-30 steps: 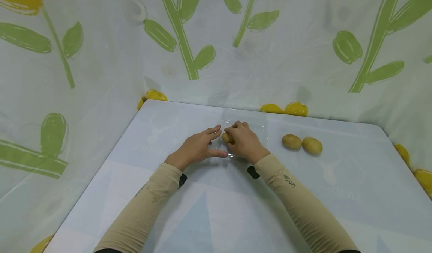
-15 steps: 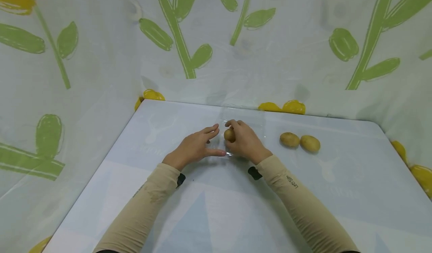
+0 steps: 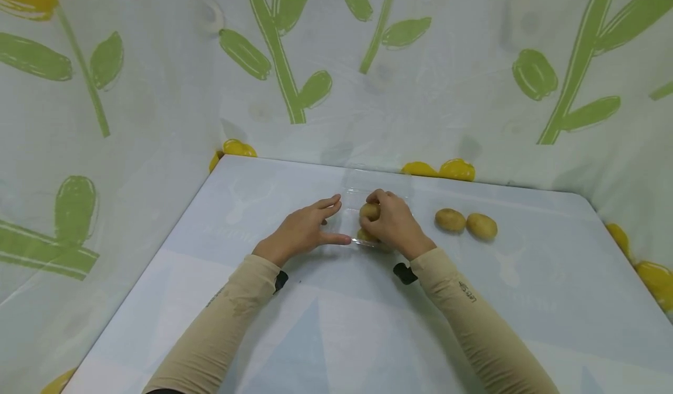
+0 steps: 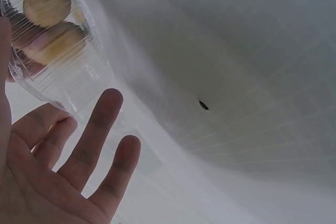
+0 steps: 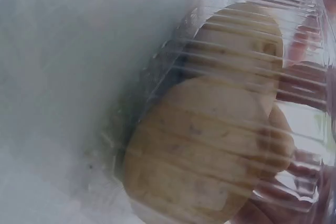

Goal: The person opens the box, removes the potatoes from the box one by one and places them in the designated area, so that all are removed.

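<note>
Looking across the counter (image 3: 326, 324), I see two loose potatoes (image 3: 465, 223) lying side by side to the right, well apart from my hands, with flowered sheeting (image 3: 158, 90) behind. My right hand (image 3: 391, 221) grips a potato (image 3: 370, 211) inside the clear plastic box (image 3: 351, 198) mid-counter; another potato lies beneath it. Its long axis runs roughly left-right. My left hand (image 3: 302, 230) rests with fingers straight against the box's left wall.

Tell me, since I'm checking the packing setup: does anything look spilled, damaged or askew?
Nothing stands out. The right hand holds a potato in the clear tray; two potatoes lie beside it on the table.
</note>
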Demonstrator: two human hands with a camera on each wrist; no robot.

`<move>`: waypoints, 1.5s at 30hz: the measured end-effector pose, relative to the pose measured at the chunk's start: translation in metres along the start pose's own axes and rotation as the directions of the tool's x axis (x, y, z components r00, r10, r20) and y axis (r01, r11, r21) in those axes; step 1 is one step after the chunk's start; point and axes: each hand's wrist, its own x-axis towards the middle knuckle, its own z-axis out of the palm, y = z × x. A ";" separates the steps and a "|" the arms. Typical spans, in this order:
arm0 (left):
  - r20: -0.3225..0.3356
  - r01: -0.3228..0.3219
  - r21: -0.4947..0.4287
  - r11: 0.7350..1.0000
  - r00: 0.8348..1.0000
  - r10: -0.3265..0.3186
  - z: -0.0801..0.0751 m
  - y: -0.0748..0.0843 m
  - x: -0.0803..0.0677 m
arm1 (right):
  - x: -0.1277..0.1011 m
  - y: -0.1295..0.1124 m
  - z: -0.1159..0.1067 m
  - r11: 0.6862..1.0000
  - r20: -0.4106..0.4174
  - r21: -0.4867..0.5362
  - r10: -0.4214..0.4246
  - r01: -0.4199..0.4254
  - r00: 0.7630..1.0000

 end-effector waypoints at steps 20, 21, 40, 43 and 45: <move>-0.016 -0.009 -0.008 1.000 1.000 0.009 -0.004 0.001 0.002 | -0.009 0.005 -0.008 0.981 -0.139 0.185 -0.036 0.061 0.990; -0.016 -0.008 -0.006 1.000 1.000 0.008 -0.004 0.001 0.002 | -0.010 0.004 -0.009 0.978 -0.154 0.196 -0.042 0.072 0.987; -0.002 0.000 0.002 1.000 1.000 0.000 0.001 0.002 0.001 | -0.078 -0.013 -0.062 0.840 -0.428 0.417 -0.155 0.347 0.890; 0.004 0.006 0.000 1.000 1.000 -0.006 0.001 0.002 0.001 | -0.087 0.001 -0.066 0.843 -0.376 0.460 -0.101 0.280 0.921; 0.008 0.010 -0.009 1.000 1.000 -0.010 0.001 0.001 0.001 | -0.090 0.018 -0.063 0.851 -0.343 0.469 -0.071 0.236 0.937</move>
